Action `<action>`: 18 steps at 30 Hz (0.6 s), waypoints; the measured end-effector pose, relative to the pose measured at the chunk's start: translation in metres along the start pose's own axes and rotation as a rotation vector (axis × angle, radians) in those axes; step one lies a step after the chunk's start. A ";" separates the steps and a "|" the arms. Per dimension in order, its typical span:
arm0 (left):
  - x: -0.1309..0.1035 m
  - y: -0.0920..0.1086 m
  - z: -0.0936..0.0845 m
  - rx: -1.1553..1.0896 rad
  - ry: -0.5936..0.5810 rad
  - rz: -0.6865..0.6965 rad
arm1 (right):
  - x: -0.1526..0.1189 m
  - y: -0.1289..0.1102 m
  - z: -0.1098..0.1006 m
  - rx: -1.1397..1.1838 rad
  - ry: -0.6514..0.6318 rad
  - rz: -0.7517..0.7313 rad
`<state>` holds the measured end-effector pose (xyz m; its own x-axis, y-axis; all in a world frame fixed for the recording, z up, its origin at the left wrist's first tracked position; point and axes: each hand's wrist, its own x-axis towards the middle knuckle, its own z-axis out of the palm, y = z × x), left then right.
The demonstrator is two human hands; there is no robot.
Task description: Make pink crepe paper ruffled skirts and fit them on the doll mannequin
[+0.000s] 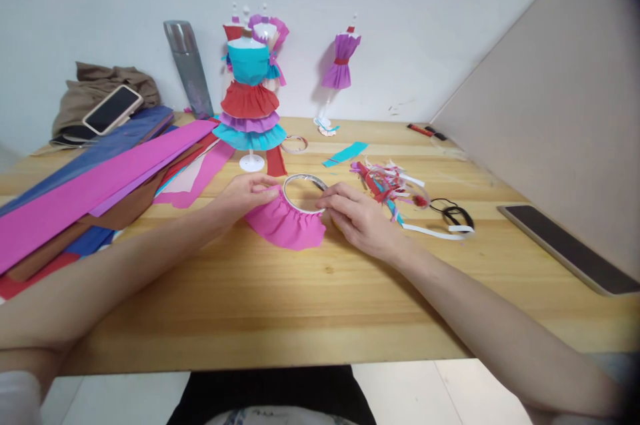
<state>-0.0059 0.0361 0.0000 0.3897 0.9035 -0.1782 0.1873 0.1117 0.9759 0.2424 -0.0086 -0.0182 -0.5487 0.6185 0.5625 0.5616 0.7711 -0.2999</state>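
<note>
Left hand (249, 197) pinches pink ruffle (287, 226); right hand (361, 218) grips tape roll (315, 179). Wood tabletop (300, 308) extends to near edge; wall (425, 18) behind.

The gathered strip (287, 230) is coloured plain pink. The foremost dress (250, 101) is banded turquoise, red, purple and turquoise. Yellow-brown grain is noted on the bench (260, 311).

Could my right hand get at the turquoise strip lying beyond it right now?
Probably yes: nothing appears to block the way between the right hand and the turquoise strip, though its fingers would likely need to leave the tape roll first.
</note>
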 end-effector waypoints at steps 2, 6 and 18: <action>0.001 0.001 -0.002 -0.027 0.002 0.002 | 0.000 0.000 0.001 0.005 -0.007 0.008; 0.000 0.005 -0.003 -0.016 -0.016 0.010 | -0.001 0.001 0.003 0.018 -0.009 0.025; -0.002 0.004 -0.002 0.006 -0.048 -0.063 | 0.000 -0.001 0.000 -0.047 0.051 0.030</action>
<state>-0.0078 0.0355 0.0043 0.4199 0.8738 -0.2455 0.2184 0.1653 0.9618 0.2418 -0.0097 -0.0176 -0.4997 0.6320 0.5924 0.6066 0.7435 -0.2816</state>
